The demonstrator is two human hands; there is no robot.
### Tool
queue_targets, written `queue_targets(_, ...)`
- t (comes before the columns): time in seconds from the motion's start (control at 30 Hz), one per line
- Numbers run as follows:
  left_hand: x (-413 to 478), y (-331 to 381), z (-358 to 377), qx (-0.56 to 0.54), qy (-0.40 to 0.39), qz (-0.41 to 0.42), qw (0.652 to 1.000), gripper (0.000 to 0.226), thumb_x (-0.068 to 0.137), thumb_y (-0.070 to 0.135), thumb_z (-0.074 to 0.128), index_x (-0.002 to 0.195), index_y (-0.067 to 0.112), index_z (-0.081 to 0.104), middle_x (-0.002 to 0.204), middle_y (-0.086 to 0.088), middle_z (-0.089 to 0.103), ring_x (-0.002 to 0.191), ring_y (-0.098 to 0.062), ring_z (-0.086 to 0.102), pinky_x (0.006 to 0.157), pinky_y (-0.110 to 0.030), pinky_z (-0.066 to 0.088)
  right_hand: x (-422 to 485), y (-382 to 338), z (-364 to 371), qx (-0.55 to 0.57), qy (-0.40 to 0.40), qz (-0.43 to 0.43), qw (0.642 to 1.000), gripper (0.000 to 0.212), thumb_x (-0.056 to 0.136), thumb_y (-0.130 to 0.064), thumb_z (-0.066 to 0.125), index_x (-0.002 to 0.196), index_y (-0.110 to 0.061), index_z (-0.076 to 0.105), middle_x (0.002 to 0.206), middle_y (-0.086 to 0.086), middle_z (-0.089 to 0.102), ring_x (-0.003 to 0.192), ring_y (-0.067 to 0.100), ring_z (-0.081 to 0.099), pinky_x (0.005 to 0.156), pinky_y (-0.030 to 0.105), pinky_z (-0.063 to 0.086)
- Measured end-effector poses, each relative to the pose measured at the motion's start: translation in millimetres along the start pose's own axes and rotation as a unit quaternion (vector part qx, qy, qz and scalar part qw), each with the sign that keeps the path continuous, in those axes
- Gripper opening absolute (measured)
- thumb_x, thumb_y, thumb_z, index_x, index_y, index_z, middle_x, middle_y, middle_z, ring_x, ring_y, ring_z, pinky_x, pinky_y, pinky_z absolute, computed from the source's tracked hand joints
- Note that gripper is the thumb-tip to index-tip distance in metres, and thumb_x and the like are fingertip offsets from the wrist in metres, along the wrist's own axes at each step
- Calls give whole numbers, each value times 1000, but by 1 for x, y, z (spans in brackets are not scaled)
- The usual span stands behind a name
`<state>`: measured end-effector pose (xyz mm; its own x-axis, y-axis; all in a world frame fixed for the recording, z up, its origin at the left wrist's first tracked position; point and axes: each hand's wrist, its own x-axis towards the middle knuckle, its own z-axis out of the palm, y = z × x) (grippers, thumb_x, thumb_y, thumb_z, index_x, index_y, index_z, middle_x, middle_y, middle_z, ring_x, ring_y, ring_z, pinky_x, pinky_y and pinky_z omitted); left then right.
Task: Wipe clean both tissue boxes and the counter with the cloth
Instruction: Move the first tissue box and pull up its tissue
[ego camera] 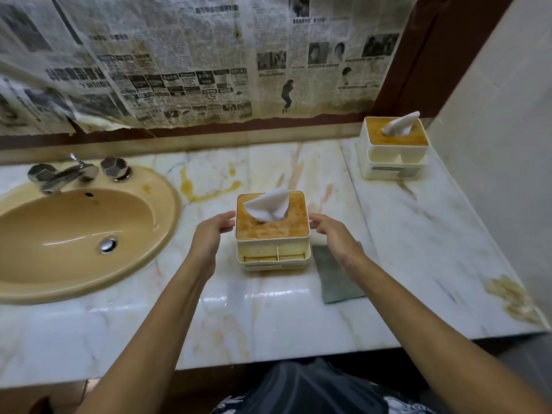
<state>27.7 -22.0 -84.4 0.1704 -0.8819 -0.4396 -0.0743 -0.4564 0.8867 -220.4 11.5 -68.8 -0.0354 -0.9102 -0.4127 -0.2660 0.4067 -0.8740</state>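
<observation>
Marble counter (418, 249), stained yellow in patches, carries both tissue boxes. Your left hand (209, 231) and right hand (331, 230) flank the near tissue box (272, 234) at centre, fingers loosely spread, fingertips at or just beside its upper edges; contact cannot be confirmed. Grey-green cloth (334, 279) lies flat just right of that box, partly under your right wrist. The far tissue box (394, 147) stands in the back right corner. A tan sink (80, 234) sits at left.

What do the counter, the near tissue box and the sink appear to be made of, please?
Counter: polished marble or a lookalike, going by its grey and tan veining and glossy reflections. Near tissue box: likely cream moulded plastic with rounded edges, its top stained orange-brown. Sink: probably glazed ceramic, tan and shiny.
</observation>
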Motion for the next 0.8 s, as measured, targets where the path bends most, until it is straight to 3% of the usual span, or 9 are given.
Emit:
queue_targets(0.13, -8, -5, 0, -8, 12, 7, 1000, 36, 96, 22, 43, 121, 20, 70, 117, -3, 69, 106, -15, 61, 76, -23, 36, -1, 5, -5, -20, -15, -8, 1000, 43, 101, -15, 30, 132, -26, 58, 120, -5, 62, 113, 12, 49, 92, 26, 30)
queue_targets(0.23, -12, -6, 5, -7, 42, 16, 999, 32, 97, 20, 45, 121, 19, 66, 115, -2, 67, 105, -19, 59, 76, -22, 40, 5, 13, -14, -46, -33, -23, 998, 45, 100, -11, 33, 138, -23, 56, 125, -1, 64, 118, 18, 53, 96, 30, 38)
queue_targets(0.33, -19, -5, 15, 50, 112, 107, 987, 23, 95, 21, 52, 116, 22, 63, 112, 2, 61, 103, -15, 58, 78, -24, 43, 14, 28, -27, -107, -16, -57, 992, 40, 101, -12, 41, 134, -26, 57, 122, -1, 63, 111, 16, 58, 87, 25, 45)
queue_targets(0.4, -26, 1, 26, 123, 134, 222, 958, 13, 93, 23, 56, 104, 24, 63, 104, 5, 58, 90, -10, 57, 73, -23, 45, 19, 39, -35, -193, -2, -78, 978, 39, 99, -10, 47, 134, -24, 57, 122, 1, 60, 104, 14, 57, 84, 22, 44)
queue_targets(0.5, -36, 14, 49, 290, 76, 329, 895, 6, 92, 28, 57, 89, 27, 62, 93, 12, 57, 78, -6, 55, 66, -23, 43, 24, 58, -44, -328, -27, -85, 940, 39, 97, -17, 53, 135, -24, 54, 127, 3, 56, 108, 15, 56, 95, 29, 46)
queue_targets(0.67, -38, 30, 90, 503, -5, 358, 787, 16, 93, 34, 53, 91, 24, 65, 87, 8, 66, 78, -14, 62, 60, -29, 48, 25, 75, -50, -521, -50, -81, 848, 58, 85, -44, 66, 138, -28, 48, 130, 0, 49, 119, 23, 46, 99, 39, 39)
queue_targets(0.8, -31, 33, 101, 570, 39, 360, 737, 20, 91, 36, 53, 88, 20, 65, 88, 5, 64, 74, -18, 61, 57, -29, 47, 27, 82, -52, -545, -23, -88, 834, 54, 80, -50, 69, 126, -27, 53, 123, 0, 48, 116, 23, 41, 97, 38, 35)
